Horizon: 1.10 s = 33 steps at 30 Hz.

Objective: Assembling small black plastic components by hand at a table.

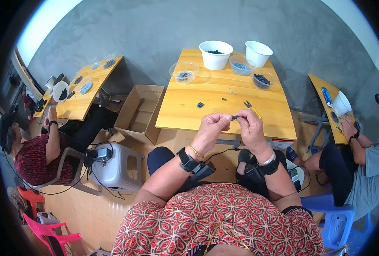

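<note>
Piece (234,117) looks tiny and dark, left hand (213,129) and right hand (252,129) both pinching it; I'd work well over the counter (181,112) in case it slips.

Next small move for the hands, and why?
Probably settle the small dark piece in the fingertips before reaching for anything else: the left hand and right hand both pinch it, so neither is free. The yellow-handled snips lie on the table just beyond the right hand.
</note>
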Available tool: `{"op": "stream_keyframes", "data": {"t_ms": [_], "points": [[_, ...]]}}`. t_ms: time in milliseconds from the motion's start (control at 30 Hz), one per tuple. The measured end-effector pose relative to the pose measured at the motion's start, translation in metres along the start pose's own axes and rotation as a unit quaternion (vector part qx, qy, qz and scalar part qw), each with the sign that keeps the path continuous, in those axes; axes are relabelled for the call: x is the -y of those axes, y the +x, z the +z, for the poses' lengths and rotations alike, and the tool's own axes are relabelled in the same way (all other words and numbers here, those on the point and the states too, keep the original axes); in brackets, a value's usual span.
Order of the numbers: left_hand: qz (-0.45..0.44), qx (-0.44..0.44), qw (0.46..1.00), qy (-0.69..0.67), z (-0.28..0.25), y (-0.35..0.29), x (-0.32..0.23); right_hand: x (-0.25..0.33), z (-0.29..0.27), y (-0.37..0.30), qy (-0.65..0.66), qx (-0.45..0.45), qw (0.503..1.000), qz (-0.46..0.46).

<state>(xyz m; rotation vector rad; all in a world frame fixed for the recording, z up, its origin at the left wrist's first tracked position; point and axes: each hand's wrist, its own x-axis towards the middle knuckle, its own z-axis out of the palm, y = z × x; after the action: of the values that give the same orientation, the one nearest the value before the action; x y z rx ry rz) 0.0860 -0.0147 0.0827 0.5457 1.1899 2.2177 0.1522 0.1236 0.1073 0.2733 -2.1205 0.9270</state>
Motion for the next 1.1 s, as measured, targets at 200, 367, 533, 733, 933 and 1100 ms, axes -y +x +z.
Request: {"op": "stream_keyframes", "data": {"t_ms": [200,367,533,733,933,1100], "points": [[0.056,-0.035,0.989,0.134,0.013,-0.025,-0.022,0.012,-0.008,-0.001,0.059,0.033,0.998,0.012],[0.193,-0.023,0.967,0.164,0.011,-0.031,-0.021,0.017,-0.006,-0.004,0.261,0.076,0.952,0.142],[0.162,-0.031,0.974,0.154,0.006,-0.030,-0.017,0.016,-0.010,0.000,0.263,0.080,0.950,0.148],[0.059,-0.053,0.973,0.218,-0.006,-0.025,-0.004,0.013,-0.003,-0.006,0.047,0.136,0.989,0.028],[0.034,-0.114,0.970,0.213,-0.064,-0.003,0.025,-0.094,-0.031,0.026,-0.117,0.025,0.991,0.055],[0.106,-0.134,0.940,0.296,-0.080,0.033,0.038,-0.171,-0.064,0.120,-0.314,0.041,0.947,0.057]]}}
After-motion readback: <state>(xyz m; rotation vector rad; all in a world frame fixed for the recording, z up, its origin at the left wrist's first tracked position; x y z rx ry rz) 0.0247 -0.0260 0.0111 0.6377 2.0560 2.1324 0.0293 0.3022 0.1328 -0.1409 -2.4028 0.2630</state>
